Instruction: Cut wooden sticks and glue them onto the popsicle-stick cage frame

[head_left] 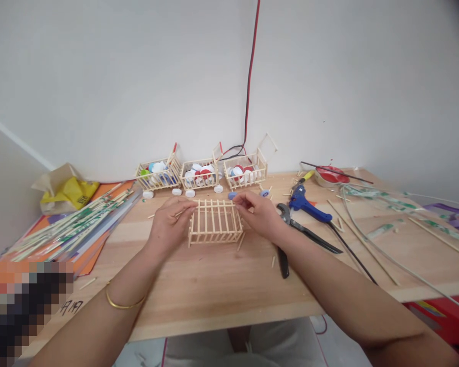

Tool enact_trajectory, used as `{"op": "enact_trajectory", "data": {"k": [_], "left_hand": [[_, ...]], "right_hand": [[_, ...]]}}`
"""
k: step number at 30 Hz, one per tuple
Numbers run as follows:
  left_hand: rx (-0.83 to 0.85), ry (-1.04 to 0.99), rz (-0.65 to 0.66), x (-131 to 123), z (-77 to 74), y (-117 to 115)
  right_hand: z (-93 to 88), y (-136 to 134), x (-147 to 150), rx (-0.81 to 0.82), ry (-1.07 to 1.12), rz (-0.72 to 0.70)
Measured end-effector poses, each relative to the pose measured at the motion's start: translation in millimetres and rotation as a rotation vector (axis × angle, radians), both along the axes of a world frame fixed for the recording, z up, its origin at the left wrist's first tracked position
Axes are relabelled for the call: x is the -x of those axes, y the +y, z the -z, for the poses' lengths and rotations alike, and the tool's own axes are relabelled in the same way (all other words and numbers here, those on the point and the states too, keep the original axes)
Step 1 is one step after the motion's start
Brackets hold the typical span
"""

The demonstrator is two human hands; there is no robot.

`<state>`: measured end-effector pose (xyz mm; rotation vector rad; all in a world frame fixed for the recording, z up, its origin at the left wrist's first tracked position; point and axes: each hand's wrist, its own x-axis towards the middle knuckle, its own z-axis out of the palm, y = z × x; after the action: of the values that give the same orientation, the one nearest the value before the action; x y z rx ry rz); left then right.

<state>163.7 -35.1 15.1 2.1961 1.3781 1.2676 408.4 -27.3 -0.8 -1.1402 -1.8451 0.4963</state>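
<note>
A small cart frame of thin wooden sticks stands on the table in front of me, with slatted sides and no wheels visible on it. My left hand pinches its upper left corner between thumb and fingers. At the upper right corner, my right hand is closed on the frame in the same way. One short stick leans by the frame's lower right corner. Behind stand three finished-looking stick carts: a left one, a middle one and a right one, each holding coloured bottle caps.
Right of my hands lie a blue glue gun and black-handled cutters. A red bowl, loose sticks and a pale cord are farther right. Bundled sticks and a yellow packet cover the left side. The wall closes off the back.
</note>
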Motion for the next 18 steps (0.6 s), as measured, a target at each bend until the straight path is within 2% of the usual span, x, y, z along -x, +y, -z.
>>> {"op": "enact_trajectory", "data": {"k": [4,11,18], "left_hand": [[0.031,-0.015,0.029,0.2,-3.0,4.4],[0.341,-0.201,0.147,2.0,-4.1,11.6],[0.368,-0.218,0.136,5.9,-5.6,5.7]], "right_hand": [[3.6,1.7,0.2,0.006,0.006,-0.003],[6.4,3.0,-0.8,0.056,0.053,-0.068],[2.8,1.3,-1.0,0.152,0.087,-0.127]]}}
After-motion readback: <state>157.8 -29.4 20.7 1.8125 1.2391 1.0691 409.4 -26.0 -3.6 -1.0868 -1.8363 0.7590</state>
